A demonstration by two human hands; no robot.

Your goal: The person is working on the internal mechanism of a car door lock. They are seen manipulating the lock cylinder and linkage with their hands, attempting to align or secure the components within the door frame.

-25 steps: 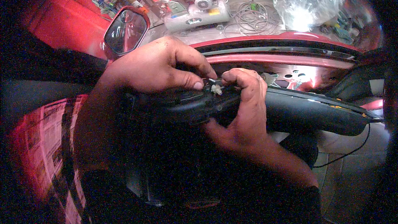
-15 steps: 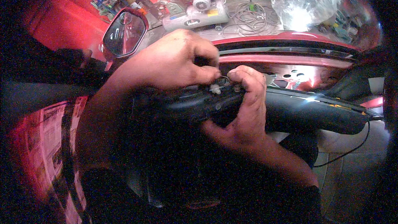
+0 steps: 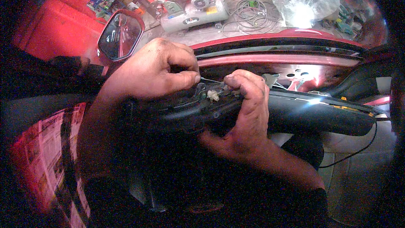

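Note:
A black car door trim panel [image 3: 312,112] lies across in front of me, its inner side with clips and mounts turned up near my hands. My left hand [image 3: 162,69] is closed, thumb and forefinger pinching one end of a thin pale wire or cable [image 3: 209,80]. The other end runs to the fingertips of my right hand [image 3: 253,105]. That hand is wrapped over the panel's edge, with its thumb low on the dark near side. A small whitish plastic piece [image 3: 213,96] sits on the panel between both hands. The panel's lower part is lost in shadow.
Beyond the panel stands the red car door [image 3: 270,59] with its bare metal inside. A side mirror [image 3: 121,36] is at the left. On the floor behind are an air compressor [image 3: 194,19], a coiled hose [image 3: 253,14] and a clear plastic-wrapped bundle [image 3: 308,2].
My left hand has drawn back leftward from the right hand, and more of the thin wire shows between them. My right hand keeps its grip on the panel.

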